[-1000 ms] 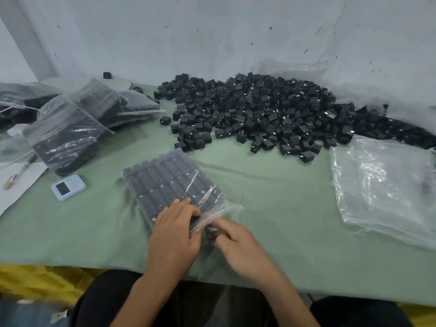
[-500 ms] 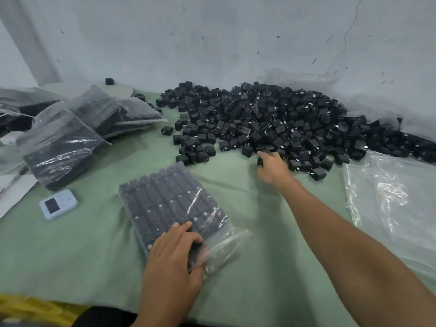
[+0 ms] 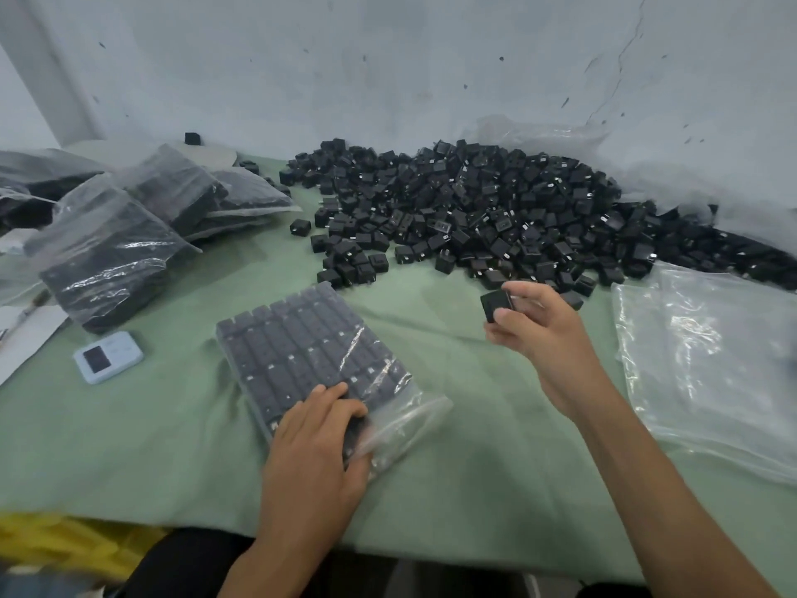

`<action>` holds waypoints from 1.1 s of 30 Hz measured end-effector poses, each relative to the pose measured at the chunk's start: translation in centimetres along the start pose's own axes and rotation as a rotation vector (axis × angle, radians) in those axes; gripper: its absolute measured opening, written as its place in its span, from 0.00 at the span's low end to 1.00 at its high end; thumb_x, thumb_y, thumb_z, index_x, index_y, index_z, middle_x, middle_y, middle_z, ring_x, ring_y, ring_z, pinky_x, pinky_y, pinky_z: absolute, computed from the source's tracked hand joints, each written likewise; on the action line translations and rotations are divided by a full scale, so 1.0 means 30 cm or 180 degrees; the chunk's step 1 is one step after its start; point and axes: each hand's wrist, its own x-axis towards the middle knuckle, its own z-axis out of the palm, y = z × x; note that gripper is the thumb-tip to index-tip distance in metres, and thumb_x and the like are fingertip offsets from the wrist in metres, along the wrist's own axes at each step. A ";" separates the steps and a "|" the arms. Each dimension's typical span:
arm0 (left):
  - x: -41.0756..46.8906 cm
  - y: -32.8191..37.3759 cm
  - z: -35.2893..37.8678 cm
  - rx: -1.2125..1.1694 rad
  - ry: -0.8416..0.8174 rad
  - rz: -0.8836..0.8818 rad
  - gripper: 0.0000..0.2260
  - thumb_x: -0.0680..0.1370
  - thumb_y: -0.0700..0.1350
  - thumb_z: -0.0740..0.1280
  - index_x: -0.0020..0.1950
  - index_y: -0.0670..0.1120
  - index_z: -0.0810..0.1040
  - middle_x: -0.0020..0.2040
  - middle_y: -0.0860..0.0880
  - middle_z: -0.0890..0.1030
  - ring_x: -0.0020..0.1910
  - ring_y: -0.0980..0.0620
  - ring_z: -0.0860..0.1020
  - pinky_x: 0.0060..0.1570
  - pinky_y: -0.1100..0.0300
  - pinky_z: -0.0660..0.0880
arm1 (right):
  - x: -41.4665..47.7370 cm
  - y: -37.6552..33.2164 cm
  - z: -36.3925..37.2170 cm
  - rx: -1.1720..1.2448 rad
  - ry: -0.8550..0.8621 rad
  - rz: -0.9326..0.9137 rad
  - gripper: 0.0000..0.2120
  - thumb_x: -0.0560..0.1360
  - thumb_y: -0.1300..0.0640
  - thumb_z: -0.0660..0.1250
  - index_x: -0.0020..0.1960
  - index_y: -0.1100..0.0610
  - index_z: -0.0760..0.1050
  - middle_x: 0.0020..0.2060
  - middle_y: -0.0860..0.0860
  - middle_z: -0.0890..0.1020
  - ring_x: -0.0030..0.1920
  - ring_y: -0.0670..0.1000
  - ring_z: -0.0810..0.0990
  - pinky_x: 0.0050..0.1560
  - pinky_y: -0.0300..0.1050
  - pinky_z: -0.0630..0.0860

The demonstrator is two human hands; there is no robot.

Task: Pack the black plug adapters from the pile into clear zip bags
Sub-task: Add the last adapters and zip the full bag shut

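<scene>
A large pile of black plug adapters point(image 3: 474, 213) lies at the back of the green cloth. In front of me a clear zip bag point(image 3: 310, 360) lies flat, filled with neat rows of adapters, its open mouth toward me. My left hand point(image 3: 319, 451) rests on the bag's near end, fingers on top and thumb at the mouth. My right hand point(image 3: 539, 334) is raised in front of the pile and pinches one black adapter point(image 3: 496, 305) between thumb and fingers.
Several filled bags point(image 3: 129, 235) are stacked at the left. A stack of empty clear bags point(image 3: 711, 360) lies at the right. A small light-blue device point(image 3: 108, 356) sits left of the zip bag. A wall stands behind the pile.
My right hand left the bag mouth, reached to the pile's front edge, took an adapter and now draws back with it. My left hand stays on the bag.
</scene>
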 end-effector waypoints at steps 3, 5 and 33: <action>0.003 0.002 0.003 -0.0004 -0.0087 -0.0074 0.16 0.69 0.42 0.76 0.55 0.51 0.79 0.66 0.52 0.77 0.72 0.46 0.71 0.68 0.50 0.66 | -0.230 -0.012 -0.013 0.0068 -0.0162 0.0162 0.13 0.78 0.68 0.66 0.57 0.54 0.80 0.44 0.57 0.82 0.40 0.56 0.84 0.44 0.47 0.82; 0.001 0.004 -0.002 -0.0057 -0.0039 -0.0071 0.13 0.71 0.45 0.73 0.55 0.50 0.79 0.66 0.52 0.77 0.71 0.45 0.71 0.67 0.50 0.66 | -0.367 0.029 0.006 -0.0210 -0.0333 0.0285 0.15 0.76 0.69 0.68 0.55 0.52 0.83 0.45 0.61 0.80 0.39 0.54 0.83 0.46 0.53 0.83; 0.015 0.008 -0.009 0.0097 -0.0044 0.0016 0.14 0.76 0.50 0.70 0.60 0.52 0.76 0.58 0.56 0.77 0.61 0.50 0.74 0.63 0.55 0.68 | -0.387 0.229 0.337 -0.1916 -0.0280 -0.0151 0.08 0.79 0.62 0.64 0.55 0.53 0.79 0.47 0.45 0.84 0.50 0.49 0.81 0.50 0.40 0.73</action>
